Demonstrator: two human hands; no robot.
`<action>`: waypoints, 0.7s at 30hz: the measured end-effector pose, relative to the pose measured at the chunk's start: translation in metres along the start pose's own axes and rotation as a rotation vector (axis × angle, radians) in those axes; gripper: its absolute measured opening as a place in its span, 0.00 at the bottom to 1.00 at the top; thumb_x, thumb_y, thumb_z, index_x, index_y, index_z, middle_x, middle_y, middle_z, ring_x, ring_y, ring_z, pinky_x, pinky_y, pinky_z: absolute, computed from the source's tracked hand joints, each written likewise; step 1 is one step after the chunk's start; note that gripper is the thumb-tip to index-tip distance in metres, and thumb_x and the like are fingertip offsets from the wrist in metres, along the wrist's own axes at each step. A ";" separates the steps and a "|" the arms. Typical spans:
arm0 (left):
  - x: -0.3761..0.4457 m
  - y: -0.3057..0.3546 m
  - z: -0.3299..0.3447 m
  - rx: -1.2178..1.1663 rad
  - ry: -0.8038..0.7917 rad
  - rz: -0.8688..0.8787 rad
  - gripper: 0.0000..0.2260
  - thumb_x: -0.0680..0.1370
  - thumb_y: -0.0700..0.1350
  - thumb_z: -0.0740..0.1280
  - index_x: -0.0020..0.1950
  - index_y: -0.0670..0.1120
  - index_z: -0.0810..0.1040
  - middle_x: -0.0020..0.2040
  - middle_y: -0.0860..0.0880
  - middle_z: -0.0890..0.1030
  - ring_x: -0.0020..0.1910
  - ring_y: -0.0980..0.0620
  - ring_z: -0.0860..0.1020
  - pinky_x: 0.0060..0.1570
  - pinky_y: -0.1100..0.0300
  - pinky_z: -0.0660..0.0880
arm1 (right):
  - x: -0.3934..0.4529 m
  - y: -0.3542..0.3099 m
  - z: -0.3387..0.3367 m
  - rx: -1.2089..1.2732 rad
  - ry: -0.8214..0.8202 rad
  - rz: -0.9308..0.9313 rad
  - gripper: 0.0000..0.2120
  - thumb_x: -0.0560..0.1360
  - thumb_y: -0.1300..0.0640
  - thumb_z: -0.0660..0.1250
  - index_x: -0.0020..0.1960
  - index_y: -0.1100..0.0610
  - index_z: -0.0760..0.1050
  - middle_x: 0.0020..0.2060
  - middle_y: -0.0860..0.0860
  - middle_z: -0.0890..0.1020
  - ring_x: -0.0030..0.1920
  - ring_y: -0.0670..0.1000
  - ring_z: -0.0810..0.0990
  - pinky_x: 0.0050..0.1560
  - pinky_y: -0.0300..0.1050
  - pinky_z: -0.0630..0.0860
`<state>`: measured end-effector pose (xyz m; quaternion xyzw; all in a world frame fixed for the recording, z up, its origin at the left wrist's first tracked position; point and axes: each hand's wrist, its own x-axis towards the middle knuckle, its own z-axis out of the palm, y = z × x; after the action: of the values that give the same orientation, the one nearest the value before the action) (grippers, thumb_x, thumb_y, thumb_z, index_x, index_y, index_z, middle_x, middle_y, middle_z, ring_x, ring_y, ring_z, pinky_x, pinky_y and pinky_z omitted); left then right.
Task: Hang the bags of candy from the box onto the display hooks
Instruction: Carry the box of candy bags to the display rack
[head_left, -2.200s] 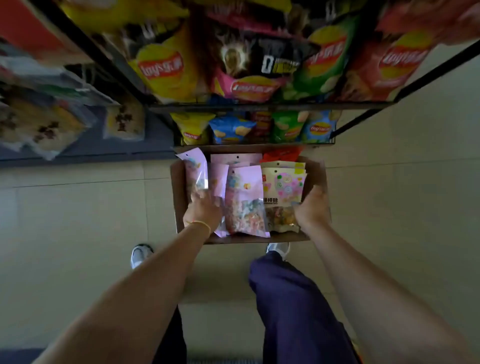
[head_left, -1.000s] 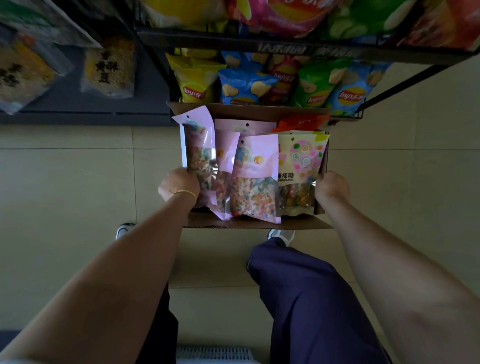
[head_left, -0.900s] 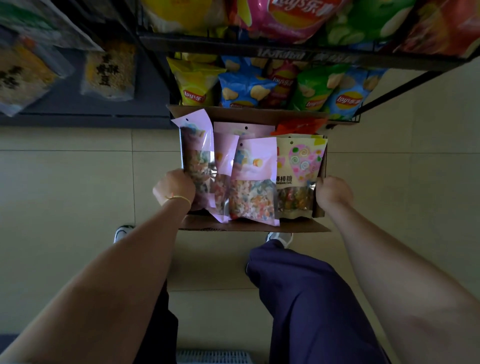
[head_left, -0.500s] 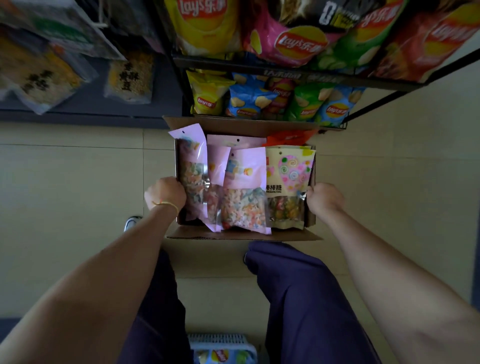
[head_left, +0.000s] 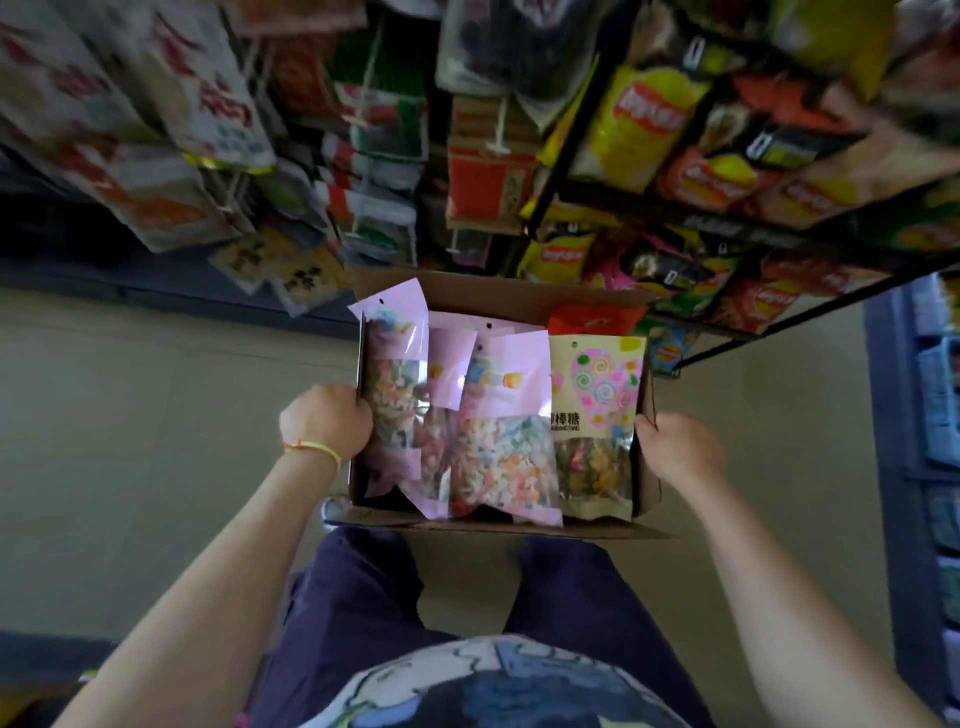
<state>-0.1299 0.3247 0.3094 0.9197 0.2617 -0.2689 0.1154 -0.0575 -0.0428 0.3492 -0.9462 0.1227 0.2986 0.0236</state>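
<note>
box of candy bags held at both sides below the displays

we count one cardboard box (head_left: 498, 299), open at the top and held above the floor in front of the person. in it we count three pink candy bags with clear windows: one at the left wall (head_left: 390, 384), one narrow bag partly covered in the middle (head_left: 448, 364), and one large bag in front (head_left: 506, 436). beside them on the right stands one cream bag with a heart print (head_left: 595, 421), touching the large pink bag. behind it one red packet (head_left: 592, 321) shows only its top edge. more bags may lie underneath; we cannot tell.

the bags stand with their long axes running from the near wall to the far wall, hang-hole ends pointing away from the person toward the shelving. the leftmost bag tilts slightly to the left.

the left hand (head_left: 327, 421), with a yellow cord at the wrist, has its fingers curled over the left wall of the box. the right hand (head_left: 675, 447) grasps the right wall, fingers mostly hidden behind the cardboard.

the floor (head_left: 130, 415) is pale beige tile with thin seams. hanging packets (head_left: 384, 130) fill the upper left, blurred. a black wire rack (head_left: 743, 234) of chip bags stands at upper right. a blue fixture (head_left: 930, 415) runs along the right edge. dark purple trousers (head_left: 363, 597) are seen below the box.
</note>
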 end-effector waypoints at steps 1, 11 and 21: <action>-0.003 -0.018 -0.022 -0.008 0.018 0.014 0.14 0.81 0.47 0.58 0.57 0.44 0.81 0.58 0.40 0.81 0.55 0.38 0.80 0.48 0.53 0.74 | -0.020 -0.017 -0.009 0.010 0.013 0.000 0.21 0.84 0.47 0.53 0.37 0.55 0.71 0.37 0.54 0.77 0.37 0.53 0.74 0.34 0.46 0.67; 0.006 -0.196 -0.186 -0.087 0.195 -0.015 0.12 0.80 0.47 0.60 0.52 0.44 0.81 0.55 0.42 0.82 0.53 0.39 0.80 0.45 0.55 0.72 | -0.124 -0.216 -0.060 0.073 0.104 -0.135 0.21 0.83 0.48 0.57 0.35 0.58 0.68 0.32 0.53 0.73 0.32 0.54 0.73 0.30 0.44 0.63; 0.079 -0.367 -0.248 -0.123 0.178 -0.194 0.09 0.79 0.46 0.60 0.48 0.46 0.80 0.53 0.43 0.81 0.49 0.41 0.77 0.44 0.56 0.70 | -0.125 -0.438 -0.044 0.036 0.086 -0.297 0.20 0.82 0.49 0.57 0.34 0.57 0.68 0.30 0.52 0.71 0.30 0.53 0.71 0.29 0.43 0.63</action>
<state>-0.1650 0.7529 0.4445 0.9015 0.3743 -0.1796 0.1217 -0.0238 0.4032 0.4436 -0.9652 -0.0123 0.2489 0.0794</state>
